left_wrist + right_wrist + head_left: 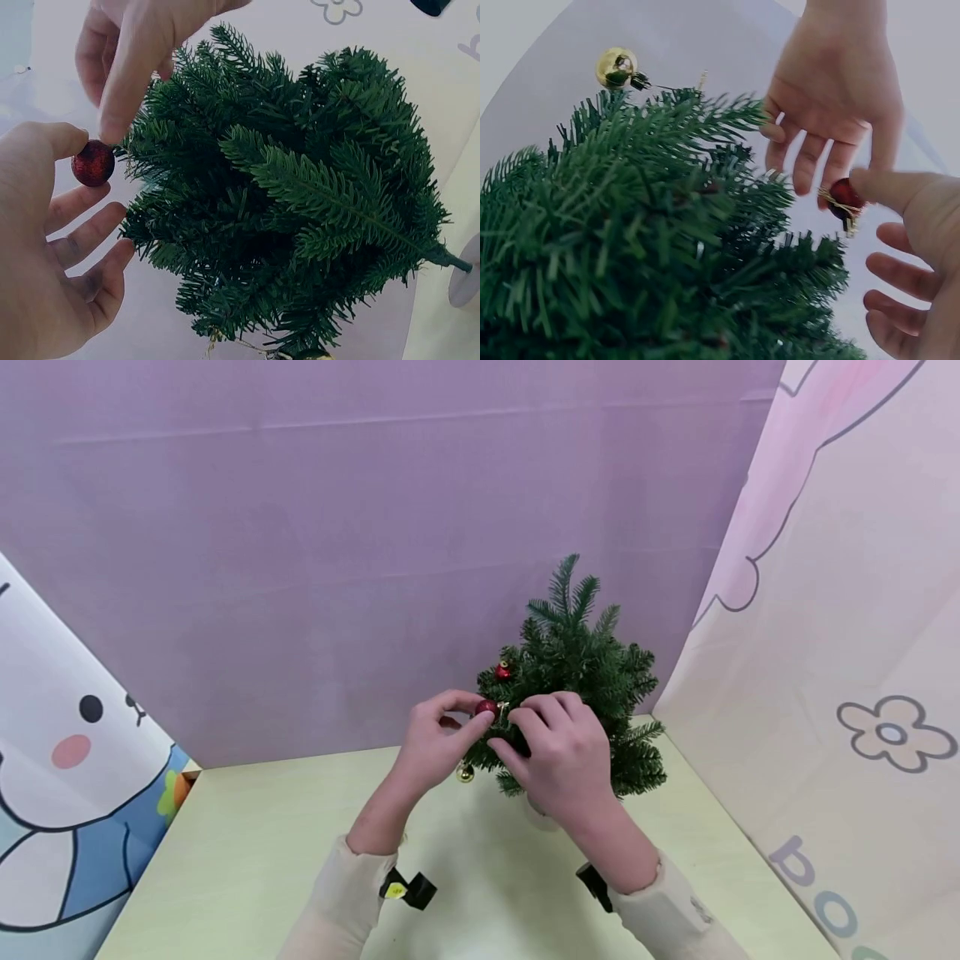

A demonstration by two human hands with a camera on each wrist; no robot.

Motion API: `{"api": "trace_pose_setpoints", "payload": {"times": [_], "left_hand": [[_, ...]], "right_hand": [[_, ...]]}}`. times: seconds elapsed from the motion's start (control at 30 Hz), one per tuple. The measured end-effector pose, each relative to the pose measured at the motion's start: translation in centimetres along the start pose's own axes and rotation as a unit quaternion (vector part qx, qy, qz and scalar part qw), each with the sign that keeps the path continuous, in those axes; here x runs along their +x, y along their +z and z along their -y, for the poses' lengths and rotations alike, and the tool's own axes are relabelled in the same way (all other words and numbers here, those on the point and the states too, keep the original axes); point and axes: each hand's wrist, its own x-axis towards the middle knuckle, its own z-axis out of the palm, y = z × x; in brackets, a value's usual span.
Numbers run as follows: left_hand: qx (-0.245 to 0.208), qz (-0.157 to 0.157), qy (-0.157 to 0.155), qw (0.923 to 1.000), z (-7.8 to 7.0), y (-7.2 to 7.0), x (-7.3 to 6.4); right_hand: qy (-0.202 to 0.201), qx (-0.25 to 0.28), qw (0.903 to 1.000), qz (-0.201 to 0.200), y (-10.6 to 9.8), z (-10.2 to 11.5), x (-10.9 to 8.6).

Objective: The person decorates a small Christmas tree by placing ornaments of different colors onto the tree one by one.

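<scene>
My left hand [435,739] pinches a red glitter bauble [486,707] between thumb and fingers at the left side of a small green Christmas tree [577,652]. In the left wrist view the bauble [94,163] sits by the tree's branch tips. A thin gold string [843,202] lies by its cap. My right hand [562,752] is close beside the cap and string, its fingers bent and a gap between thumb and fingers. One of its fingertips appears to touch the bauble in the left wrist view.
A small red ornament [502,671] hangs higher on the tree, and a shiny gold bauble [466,772] hangs lower left. The tree's pale base [542,817] stands on a light table [262,843]. A purple backdrop [300,568] and printed side panels [847,635] enclose it.
</scene>
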Motion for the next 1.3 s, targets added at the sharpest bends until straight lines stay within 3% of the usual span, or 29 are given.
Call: {"api": "trace_pose_setpoints", "payload": {"times": [0.2, 0.43, 0.63, 0.73, 0.9, 1.17, 1.3], "left_hand": [[-0.033, -0.001, -0.017, 0.9993, 0.1, 0.1, -0.2], [-0.048, -0.009, -0.011, 0.9988, 0.1, -0.2, -0.4], [-0.05, -0.007, -0.013, 0.9986, 0.3, -0.1, -0.5], [-0.047, -0.008, -0.006, 0.9988, 0.5, -0.2, -0.6], [-0.042, -0.01, 0.003, 0.999, 1.0, 0.0, -0.9], [-0.026, 0.045, -0.011, 0.9986, 2.7, 0.8, -2.1], [0.023, 0.024, 0.017, 0.9993, 2.1, 0.9, -2.0]], "right_hand": [[-0.025, -0.019, 0.9982, -0.051, 1.0, 0.0, 0.2], [-0.039, -0.021, 0.9989, -0.017, 1.3, -0.1, 0.1], [-0.045, -0.009, 0.9976, -0.053, 1.9, -0.3, 0.2], [-0.047, -0.009, 0.9975, -0.052, 1.7, -0.3, 0.3], [-0.032, 0.019, 0.9992, -0.014, 0.8, -0.6, 0.3], [0.001, 0.025, 0.9957, 0.09, -0.3, -0.9, 0.6], [-0.005, 0.005, 0.9936, 0.112, -0.2, -0.7, 1.3]]}}
